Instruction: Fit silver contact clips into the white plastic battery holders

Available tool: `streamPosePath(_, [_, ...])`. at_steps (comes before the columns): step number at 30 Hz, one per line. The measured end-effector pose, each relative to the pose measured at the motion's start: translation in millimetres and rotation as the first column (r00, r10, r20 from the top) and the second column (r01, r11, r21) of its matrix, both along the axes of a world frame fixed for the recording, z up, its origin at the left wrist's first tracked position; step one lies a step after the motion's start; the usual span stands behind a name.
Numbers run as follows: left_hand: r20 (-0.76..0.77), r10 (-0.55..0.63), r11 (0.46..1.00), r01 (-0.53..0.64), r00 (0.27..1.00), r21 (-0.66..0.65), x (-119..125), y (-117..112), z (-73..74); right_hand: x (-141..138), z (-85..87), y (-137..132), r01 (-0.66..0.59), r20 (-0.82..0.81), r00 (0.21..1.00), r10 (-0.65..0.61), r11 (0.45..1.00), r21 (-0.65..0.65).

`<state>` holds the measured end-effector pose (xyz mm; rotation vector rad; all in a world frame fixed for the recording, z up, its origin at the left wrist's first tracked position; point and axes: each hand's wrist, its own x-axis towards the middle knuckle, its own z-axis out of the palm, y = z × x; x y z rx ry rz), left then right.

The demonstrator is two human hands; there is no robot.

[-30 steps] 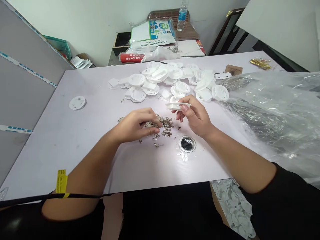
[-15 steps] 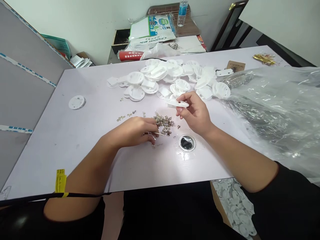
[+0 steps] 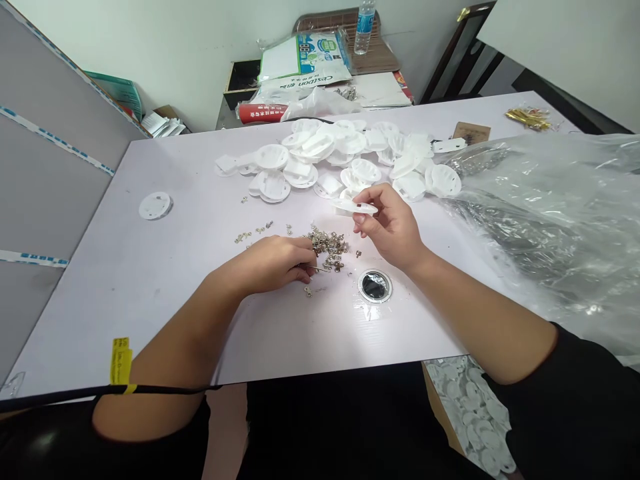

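Gripping the white disc (image 3: 351, 207) by its rim, your right hand (image 3: 393, 223) is closed, thumb against fingers, holding it nearly edge-on above the table (image 3: 175, 287). The disc appears to be light, stiff plastic, probably smooth; the rim is judged the sound hold. Your left hand (image 3: 280, 263) is palm down beside the metal parts (image 3: 330, 243), fingers curled, apparently pinching a thin strip (image 3: 321, 269).

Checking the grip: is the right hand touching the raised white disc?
Touching: the head view shows the right hand pinching the disc between thumb and fingers.
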<state>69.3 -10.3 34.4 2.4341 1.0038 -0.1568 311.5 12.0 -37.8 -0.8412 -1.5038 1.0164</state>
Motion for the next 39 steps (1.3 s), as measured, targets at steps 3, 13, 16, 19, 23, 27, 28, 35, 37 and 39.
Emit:
streamPosePath(3, [-0.036, 0.015, 1.000, -0.015, 0.999, -0.015, 2, -1, 2.7, 0, -0.9, 0, -0.006, 0.003, 1.000, 0.006, 1.000, -0.005])
streamPosePath(13, [-0.119, -0.013, 0.998, 0.021, 0.993, 0.066, 4, -9, 4.0, 0, -4.7, 1, -0.043, 0.020, 0.999, 0.043, 0.999, -0.004])
streamPosePath(16, [-0.100, -0.021, 0.997, 0.028, 0.995, 0.071, 5, -10, 3.4, 0, -3.3, 1, -0.032, 0.031, 0.999, 0.032, 0.999, 0.013])
streamPosePath(19, [0.012, 0.001, 0.999, -0.002, 1.000, 0.032, 3, -8, 5.0, 0, -1.5, 0, -0.009, 0.058, 0.998, 0.007, 0.999, 0.039])
streamPosePath(23, [0.286, 0.196, 0.980, -0.200, 0.938, -0.015, -4, -2, 2.8, 1, -1.2, 0, 0.016, 0.094, 0.995, -0.023, 0.997, 0.081])
streamPosePath(27, [0.565, 0.472, 0.880, -0.397, 0.677, -0.260, -4, 3, -6.7, 2, -1.4, 0, 0.024, 0.139, 0.989, -0.042, 0.991, 0.131])
streamPosePath(28, [0.603, 0.521, 0.851, -0.422, 0.605, -0.312, -3, 3, -9.1, 2, -1.0, 0, 0.020, 0.152, 0.987, -0.042, 0.989, 0.149])
streamPosePath(35, [0.627, 0.647, 0.728, -0.596, 0.433, -0.340, 13, -1, -19.8, 0, 4.1, -4, -0.043, 0.248, 0.968, -0.029, 0.959, 0.279])
streamPosePath(37, [0.593, 0.659, 0.717, -0.624, 0.462, -0.311, 16, -3, -21.3, -1, 4.2, -4, -0.061, 0.265, 0.964, -0.020, 0.954, 0.292])
streamPosePath(39, [0.575, 0.666, 0.709, -0.641, 0.475, -0.292, 17, -4, -21.9, -1, 3.8, -4, -0.069, 0.274, 0.962, -0.019, 0.950, 0.306])
